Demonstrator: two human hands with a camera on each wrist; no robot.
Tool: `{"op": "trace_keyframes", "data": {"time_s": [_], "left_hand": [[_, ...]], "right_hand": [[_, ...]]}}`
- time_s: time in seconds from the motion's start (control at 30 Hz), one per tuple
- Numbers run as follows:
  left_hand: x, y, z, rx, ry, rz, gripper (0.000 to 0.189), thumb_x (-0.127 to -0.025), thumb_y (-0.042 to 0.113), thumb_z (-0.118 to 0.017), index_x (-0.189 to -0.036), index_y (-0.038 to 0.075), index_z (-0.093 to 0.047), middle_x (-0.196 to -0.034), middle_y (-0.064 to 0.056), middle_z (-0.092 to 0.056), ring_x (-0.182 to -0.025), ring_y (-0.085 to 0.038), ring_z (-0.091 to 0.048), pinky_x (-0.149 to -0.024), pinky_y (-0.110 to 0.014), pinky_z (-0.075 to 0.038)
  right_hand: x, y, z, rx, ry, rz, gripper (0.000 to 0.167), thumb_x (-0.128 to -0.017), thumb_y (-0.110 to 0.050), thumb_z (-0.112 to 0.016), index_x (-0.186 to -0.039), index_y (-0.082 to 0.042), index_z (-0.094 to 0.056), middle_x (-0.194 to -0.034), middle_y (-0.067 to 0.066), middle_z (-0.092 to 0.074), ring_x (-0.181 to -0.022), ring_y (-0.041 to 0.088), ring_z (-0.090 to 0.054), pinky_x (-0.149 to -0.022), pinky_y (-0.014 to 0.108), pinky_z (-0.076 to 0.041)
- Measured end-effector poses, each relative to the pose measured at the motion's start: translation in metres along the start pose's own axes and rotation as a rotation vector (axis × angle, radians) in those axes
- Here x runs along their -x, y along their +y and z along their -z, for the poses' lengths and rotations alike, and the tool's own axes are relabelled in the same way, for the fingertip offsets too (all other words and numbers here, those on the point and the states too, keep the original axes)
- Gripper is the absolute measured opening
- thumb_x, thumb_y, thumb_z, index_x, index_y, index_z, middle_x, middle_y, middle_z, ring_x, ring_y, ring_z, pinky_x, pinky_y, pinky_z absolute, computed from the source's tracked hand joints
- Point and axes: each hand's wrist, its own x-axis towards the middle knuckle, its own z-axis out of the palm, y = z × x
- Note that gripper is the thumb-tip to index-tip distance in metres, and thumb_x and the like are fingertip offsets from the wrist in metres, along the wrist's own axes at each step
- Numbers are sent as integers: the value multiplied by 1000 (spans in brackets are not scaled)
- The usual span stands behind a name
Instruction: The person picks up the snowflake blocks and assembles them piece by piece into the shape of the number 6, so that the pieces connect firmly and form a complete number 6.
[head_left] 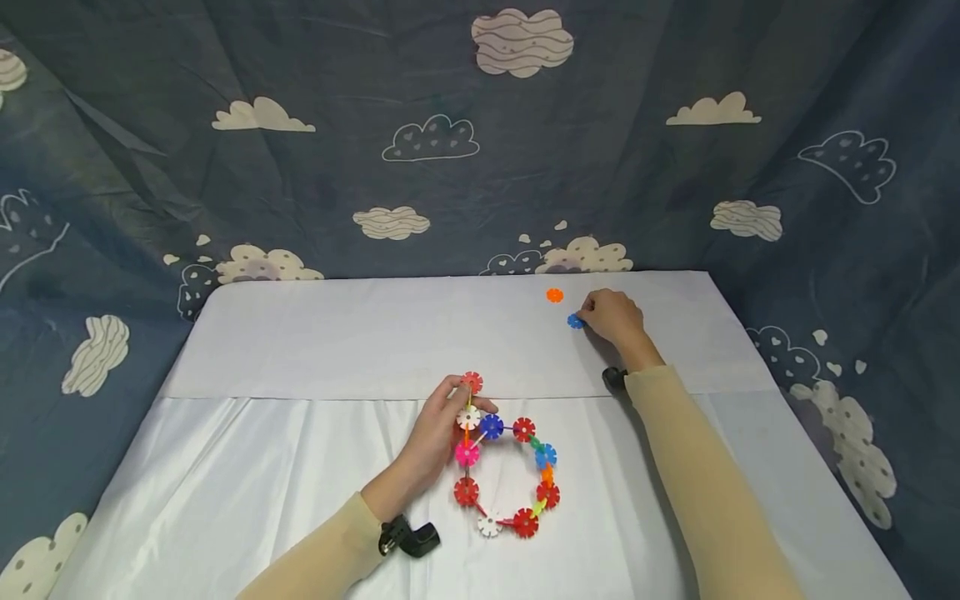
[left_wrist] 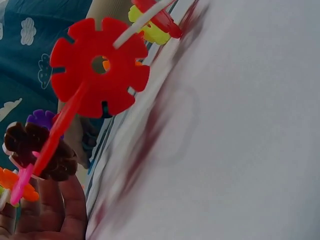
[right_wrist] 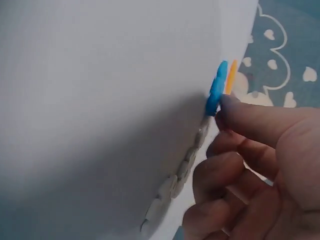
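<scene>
Several notched plastic flower discs are linked into a ring, with a short stem at its upper left. In the head view, my left hand [head_left: 433,442] grips the ring by this stem, near a white disc [head_left: 468,417] and a red disc [head_left: 472,382]. A pink disc [head_left: 467,453] and a dark blue disc [head_left: 491,427] sit close to its fingers. A large red disc [left_wrist: 100,67] of the ring fills much of the left wrist view. Farther back, my right hand [head_left: 615,317] pinches a blue disc [right_wrist: 217,90] at its fingertips, low over the tabletop.
A loose orange disc [head_left: 554,295] lies behind the blue one, near the table's back edge. White cloth covers the table [head_left: 315,342]. A dark cloud-print curtain [head_left: 337,100] hangs behind and at both sides. Each wrist wears a black camera [head_left: 408,537].
</scene>
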Motion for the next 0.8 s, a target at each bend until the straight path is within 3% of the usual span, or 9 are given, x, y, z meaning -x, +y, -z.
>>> {"op": "trace_keyframes", "data": {"time_s": [0.13,0.27,0.43,0.6,0.8], "left_hand": [[0,1,1,35,4,9,22,-114,37,-48,-106,17,-53,-94,5,-81,-103,-16,-71,-77,-26,-53],[1,2,1,42,7,15,20,-115,32,-48,-107,15,-55,-93,4,-80,-98,-16,-72,-75,-27,-56],[1,3,0,37,20,27,16,-114,27,-49,-109,14,-58,-93,2,-80,-94,-16,-72,-73,-26,-55],[2,2,-1,31,26,38,18,-113,26,-50,-112,11,-58,-92,2,-80,-90,-16,-71,-72,-26,-55],[0,2,-1,40,12,36,17,-114,28,-49,-111,12,-57,-93,1,-81,-88,-15,-73,-74,-26,-58]], "right_hand": [[13,-3,-3,-36,-22,19,36,-103,-39,-67,-115,-5,-72,-109,17,-74,-94,34,-64,-81,47,-52],[22,-7,-8,-63,-78,37,41,-99,-38,-75,-121,-5,-67,-117,19,-74,-100,35,-65,-84,47,-51],[25,-7,-10,-214,-144,50,32,-95,-28,-79,-109,-3,-64,-97,12,-61,-91,28,-55,-77,36,-44],[53,-33,-8,-349,-143,231,17,-99,-26,-76,-103,-9,-74,-87,6,-60,-84,22,-52,-71,31,-43],[100,-78,-8,-529,-283,471,15,-104,-21,-71,-111,-11,-79,-93,17,-72,-69,22,-59,-61,28,-53]]}}
